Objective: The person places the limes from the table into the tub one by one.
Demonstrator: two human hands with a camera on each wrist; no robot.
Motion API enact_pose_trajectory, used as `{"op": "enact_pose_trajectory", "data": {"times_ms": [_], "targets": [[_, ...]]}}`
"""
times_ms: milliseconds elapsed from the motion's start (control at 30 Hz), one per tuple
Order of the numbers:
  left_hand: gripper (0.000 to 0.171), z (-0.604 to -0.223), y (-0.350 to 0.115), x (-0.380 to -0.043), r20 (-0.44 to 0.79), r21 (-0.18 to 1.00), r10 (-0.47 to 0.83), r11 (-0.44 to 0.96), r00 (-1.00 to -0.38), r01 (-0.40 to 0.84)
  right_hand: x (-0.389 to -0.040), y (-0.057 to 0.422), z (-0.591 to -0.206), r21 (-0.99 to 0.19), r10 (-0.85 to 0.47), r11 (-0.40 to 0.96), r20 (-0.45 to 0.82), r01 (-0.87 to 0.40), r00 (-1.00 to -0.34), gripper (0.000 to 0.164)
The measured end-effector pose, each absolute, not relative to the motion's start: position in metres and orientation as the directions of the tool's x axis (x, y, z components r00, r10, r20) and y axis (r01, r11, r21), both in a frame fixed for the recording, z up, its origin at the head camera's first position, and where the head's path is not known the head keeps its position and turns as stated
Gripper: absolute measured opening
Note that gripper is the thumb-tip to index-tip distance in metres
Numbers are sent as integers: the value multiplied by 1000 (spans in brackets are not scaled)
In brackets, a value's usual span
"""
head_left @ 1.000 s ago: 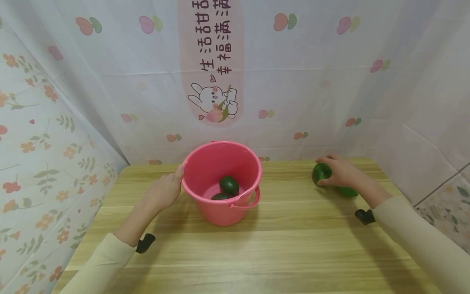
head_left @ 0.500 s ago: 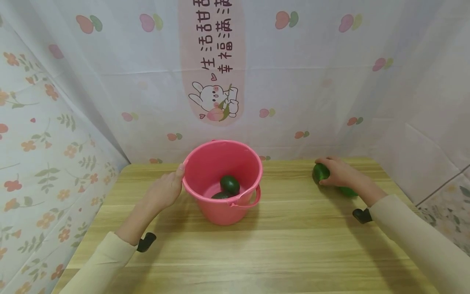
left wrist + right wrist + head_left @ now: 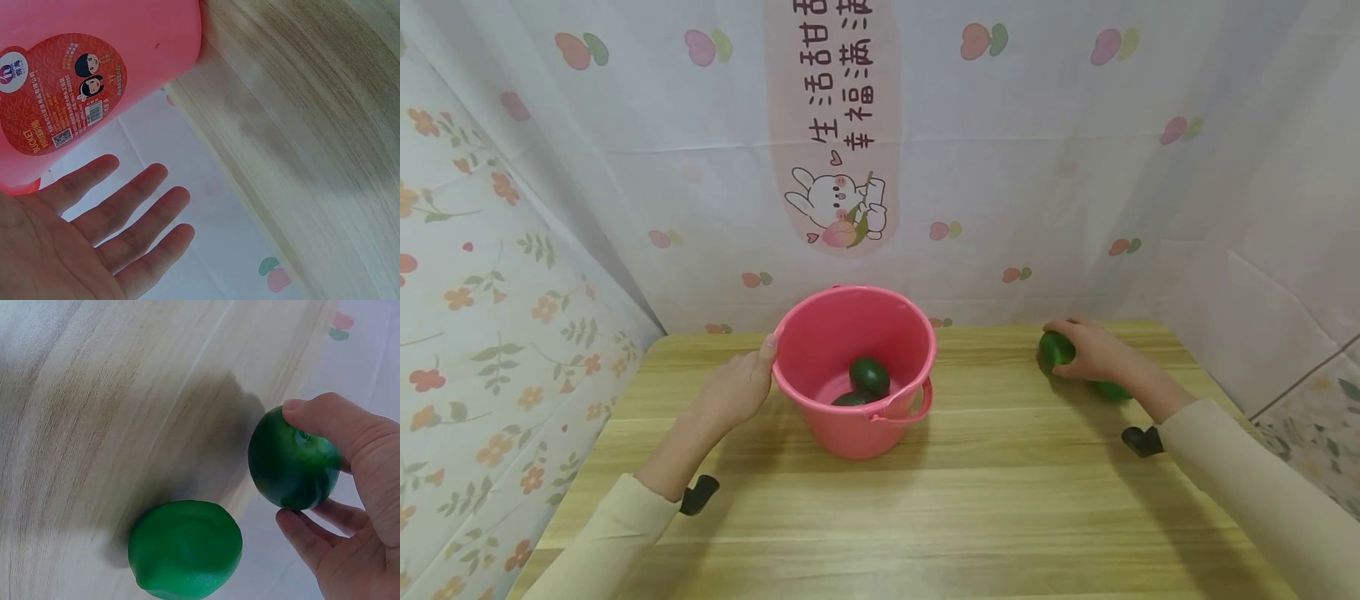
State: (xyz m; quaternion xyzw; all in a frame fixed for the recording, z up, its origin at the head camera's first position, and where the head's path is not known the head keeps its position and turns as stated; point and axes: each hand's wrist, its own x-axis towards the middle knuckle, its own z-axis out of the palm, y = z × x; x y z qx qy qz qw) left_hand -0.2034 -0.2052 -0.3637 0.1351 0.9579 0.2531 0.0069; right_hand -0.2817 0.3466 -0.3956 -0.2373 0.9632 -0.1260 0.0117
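Observation:
A pink bucket [image 3: 850,433] stands upright on the table, with two dark green oval fruits [image 3: 869,377] visible inside. At the bucket's left rim is my left hand [image 3: 733,387], its thumb at the edge. The left wrist view shows that hand's fingers [image 3: 147,206] straight and spread beside the bucket wall; the thumb is hidden there. Far to the right, my right hand [image 3: 1093,354] pinches a round dark green fruit [image 3: 290,465] with lighter streaks between thumb and fingertips. Close by lies a brighter green lime-shaped fruit [image 3: 184,550], partly covered by the hand in the head view.
The wood-grain table [image 3: 1000,500] runs back to a printed white curtain [image 3: 1022,183]. More patterned cloth [image 3: 490,333] hangs at the left side. The bucket's handle [image 3: 913,417] hangs down at its front right. Black wrist-worn pieces [image 3: 698,495] show below both wrists.
The thumb and fingers of my right hand have drawn in around the dark green fruit, which stays in nearly the same spot. My left hand and the bucket have not visibly moved.

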Motion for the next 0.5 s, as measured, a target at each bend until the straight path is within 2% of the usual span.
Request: {"op": "enact_pose_trajectory", "data": {"times_ms": [500], "targets": [[72, -365, -205, -204, 58, 483, 264, 837, -963, 258, -268, 345, -387, -254, -468, 848, 50, -464, -882, 71]]}}
